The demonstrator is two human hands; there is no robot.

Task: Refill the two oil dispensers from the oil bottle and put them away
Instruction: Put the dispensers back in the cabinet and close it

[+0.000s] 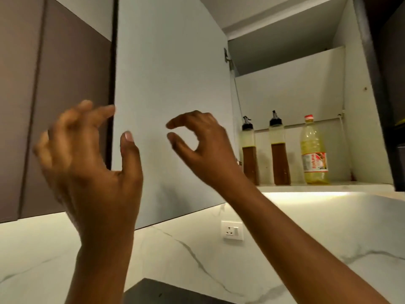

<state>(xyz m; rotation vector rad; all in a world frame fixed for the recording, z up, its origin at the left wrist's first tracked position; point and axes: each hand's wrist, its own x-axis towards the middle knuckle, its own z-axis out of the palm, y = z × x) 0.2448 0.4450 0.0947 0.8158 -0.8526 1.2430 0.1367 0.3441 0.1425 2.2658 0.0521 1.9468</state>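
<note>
Two glass oil dispensers with black pour spouts stand upright on the bottom shelf of an open wall cabinet: the left dispenser [249,153] and the right dispenser [279,153], each part full of dark oil. Right of them stands a plastic oil bottle [313,150] with a red cap, a label and pale yellow oil. My left hand [87,154] is raised in front of the open cabinet door [171,84], fingers spread, holding nothing. My right hand [201,145] hovers left of the dispensers, fingers curved and apart, also holding nothing.
The cabinet shelf [328,186] has a lit strip under it. A wall socket [232,230] sits on the marble backsplash below. Closed brown cabinet doors [54,95] fill the left. A dark object's corner [164,292] shows at the bottom.
</note>
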